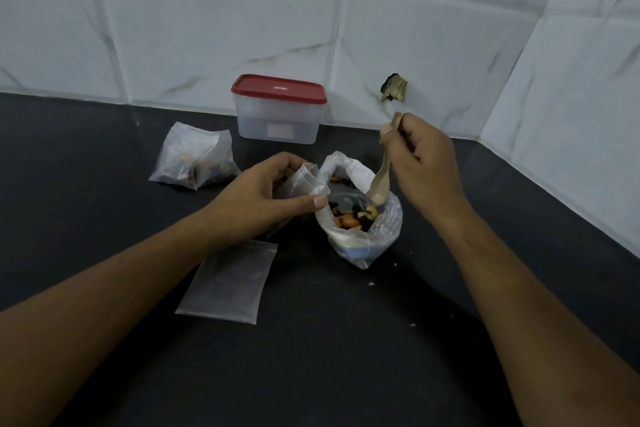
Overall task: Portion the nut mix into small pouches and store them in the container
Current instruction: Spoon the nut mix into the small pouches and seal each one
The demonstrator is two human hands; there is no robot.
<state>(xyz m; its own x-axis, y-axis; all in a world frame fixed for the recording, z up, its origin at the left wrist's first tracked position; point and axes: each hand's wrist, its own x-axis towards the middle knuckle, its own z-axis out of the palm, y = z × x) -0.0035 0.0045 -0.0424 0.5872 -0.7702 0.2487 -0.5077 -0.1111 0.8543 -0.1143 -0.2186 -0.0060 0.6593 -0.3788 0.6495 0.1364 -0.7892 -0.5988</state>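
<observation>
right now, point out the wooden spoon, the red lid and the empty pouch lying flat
wooden spoon (382, 172): head view, middle of its handle
red lid (278, 88): head view, centre of its top
empty pouch (228, 284): head view, middle of its flat face

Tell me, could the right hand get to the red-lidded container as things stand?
Probably yes: nothing stands between the right hand and the container. But the hand grips a spoon, so it would likely have to put that down first.
</observation>
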